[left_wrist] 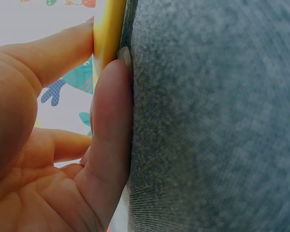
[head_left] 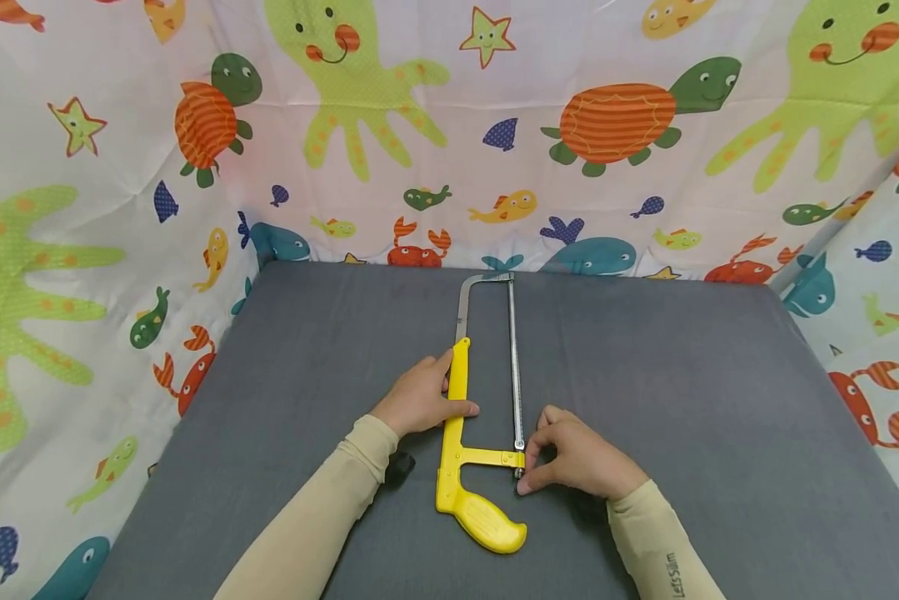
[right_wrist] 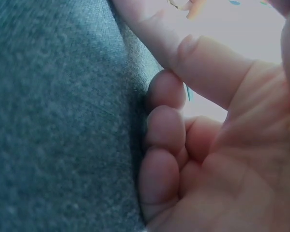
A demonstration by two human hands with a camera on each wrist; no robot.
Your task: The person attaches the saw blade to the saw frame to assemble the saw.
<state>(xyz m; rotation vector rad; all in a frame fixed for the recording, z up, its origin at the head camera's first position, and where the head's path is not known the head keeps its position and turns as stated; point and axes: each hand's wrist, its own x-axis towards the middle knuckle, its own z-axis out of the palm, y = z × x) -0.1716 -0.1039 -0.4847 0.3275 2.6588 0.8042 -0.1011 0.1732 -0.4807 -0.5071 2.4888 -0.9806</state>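
A hacksaw point(head_left: 486, 457) with a yellow frame and handle lies flat on the grey cloth, its metal bow pointing away from me. Its blade point(head_left: 514, 358) runs along the right side. My left hand point(head_left: 422, 396) grips the yellow back of the frame, thumb across the top and fingers at the far side. In the left wrist view, the yellow bar point(left_wrist: 108, 34) sits between thumb and fingers. My right hand point(head_left: 580, 454) pinches the small metal screw end point(head_left: 519, 472) by the blade's near end with thumb and forefinger. Its other fingers point(right_wrist: 164, 130) curl against the cloth; the pinch itself is mostly hidden.
Grey cloth point(head_left: 329, 350) covers the table. A white curtain point(head_left: 434, 75) printed with sea animals hangs along the back and both sides. A small black object point(head_left: 399, 469) shows under my left wrist.
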